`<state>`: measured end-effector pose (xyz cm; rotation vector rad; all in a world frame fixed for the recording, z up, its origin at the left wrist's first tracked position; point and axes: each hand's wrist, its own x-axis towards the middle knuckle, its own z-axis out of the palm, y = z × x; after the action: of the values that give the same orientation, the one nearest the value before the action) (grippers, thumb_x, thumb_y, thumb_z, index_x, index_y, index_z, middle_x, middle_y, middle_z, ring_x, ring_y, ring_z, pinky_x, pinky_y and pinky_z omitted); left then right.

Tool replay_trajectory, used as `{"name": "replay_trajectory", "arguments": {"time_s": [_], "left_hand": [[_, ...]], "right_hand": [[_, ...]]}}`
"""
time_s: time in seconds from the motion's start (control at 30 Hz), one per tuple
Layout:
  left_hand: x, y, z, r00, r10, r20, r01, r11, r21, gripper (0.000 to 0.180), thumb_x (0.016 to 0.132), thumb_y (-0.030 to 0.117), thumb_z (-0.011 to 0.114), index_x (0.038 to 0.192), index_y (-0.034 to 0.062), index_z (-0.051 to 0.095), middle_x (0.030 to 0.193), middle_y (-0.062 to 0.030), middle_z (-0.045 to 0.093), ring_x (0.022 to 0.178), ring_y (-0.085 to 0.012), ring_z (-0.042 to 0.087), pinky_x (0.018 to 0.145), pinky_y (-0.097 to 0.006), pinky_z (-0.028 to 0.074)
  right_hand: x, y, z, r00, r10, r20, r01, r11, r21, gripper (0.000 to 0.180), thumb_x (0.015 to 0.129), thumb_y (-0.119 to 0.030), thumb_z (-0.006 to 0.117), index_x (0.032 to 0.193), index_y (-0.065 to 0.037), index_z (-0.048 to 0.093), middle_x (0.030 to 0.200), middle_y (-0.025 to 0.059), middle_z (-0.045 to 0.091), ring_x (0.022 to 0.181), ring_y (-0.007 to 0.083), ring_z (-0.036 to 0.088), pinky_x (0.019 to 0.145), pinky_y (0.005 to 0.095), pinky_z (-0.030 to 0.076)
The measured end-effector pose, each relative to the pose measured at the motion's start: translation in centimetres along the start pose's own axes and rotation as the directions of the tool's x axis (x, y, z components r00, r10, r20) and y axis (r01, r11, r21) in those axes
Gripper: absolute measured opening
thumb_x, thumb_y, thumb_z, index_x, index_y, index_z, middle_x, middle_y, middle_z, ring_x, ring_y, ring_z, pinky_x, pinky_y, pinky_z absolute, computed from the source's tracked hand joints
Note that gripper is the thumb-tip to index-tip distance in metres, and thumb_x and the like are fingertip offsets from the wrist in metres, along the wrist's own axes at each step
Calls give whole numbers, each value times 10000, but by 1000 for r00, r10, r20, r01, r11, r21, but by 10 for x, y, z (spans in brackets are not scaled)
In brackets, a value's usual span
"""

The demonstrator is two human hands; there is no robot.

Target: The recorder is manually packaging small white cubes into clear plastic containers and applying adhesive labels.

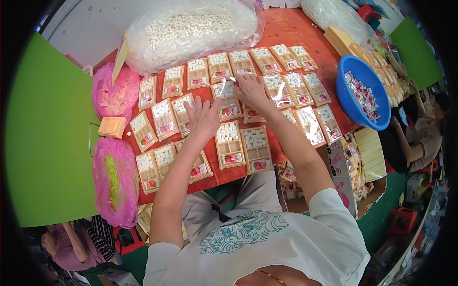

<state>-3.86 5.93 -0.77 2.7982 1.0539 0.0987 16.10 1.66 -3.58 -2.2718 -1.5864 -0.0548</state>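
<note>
My left hand (204,116) reaches over the middle row of trays, fingers spread, its fingertips at the left edge of a small tan tray (229,111). At the same tray's upper right is my right hand (254,93), fingers stretched out over its edge and the neighbouring tray. White glare on this tray looks like a clear cover. White cubes fill its upper part, and a red-printed packet lies in a lower compartment. Two similar trays, a left one (230,145) and a right one (256,148), stand nearer my body.
Several more filled trays stand in rows on the red table (281,26). Behind them lies a big clear bag of white pieces (191,28). Pink bags (114,90) and stacked tan trays (112,127) are left. A blue basin (341,90) of packets is right; a person (420,138) sits beyond.
</note>
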Motion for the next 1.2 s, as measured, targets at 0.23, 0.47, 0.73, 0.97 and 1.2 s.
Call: {"name": "replay_trajectory", "arguments": {"time_s": [0.23,0.47,0.73,0.97,1.2], "left_hand": [[-1,-8,18,988,65,-142,-59,997,46,600,845,110,557,1416,168,384,1304,-136,506,1326,-392,343,1055,-707,53],[-8,-4,4,931,28,-363,-115,969,-219,547,849,116,554,1384,113,439,1154,-149,569,1181,-335,481,1053,-671,109],[-28,-7,-48,989,25,148,148,-18,-989,225,957,229,485,1049,64,607,810,-13,617,723,-94,579,591,-217,421],[-67,21,-63,985,72,157,172,-296,-940,85,931,142,555,873,86,530,708,-29,600,579,-98,554,509,-228,427],[-93,48,-56,992,-56,113,89,-324,-942,39,911,98,556,900,61,563,746,-43,611,602,-123,597,526,-241,482]], "right_hand": [[17,0,-1,987,2,-161,53,939,339,309,832,-178,578,1120,-70,609,897,100,661,879,247,625,798,420,434],[21,-7,-23,982,33,187,-189,82,978,293,887,-101,616,1147,32,600,839,-5,603,703,71,555,645,223,451],[-5,-23,-64,939,-144,311,-336,-216,917,249,888,-42,609,1131,12,622,860,5,615,695,83,557,645,225,463],[-48,-49,-91,961,-118,252,-233,154,960,404,900,-191,610,1260,-17,556,1130,75,595,1012,162,555,870,300,449],[-129,-79,-78,996,-89,2,45,529,847,596,923,-357,564,1403,-46,399,1407,130,388,1307,238,377,1052,375,333]]}}
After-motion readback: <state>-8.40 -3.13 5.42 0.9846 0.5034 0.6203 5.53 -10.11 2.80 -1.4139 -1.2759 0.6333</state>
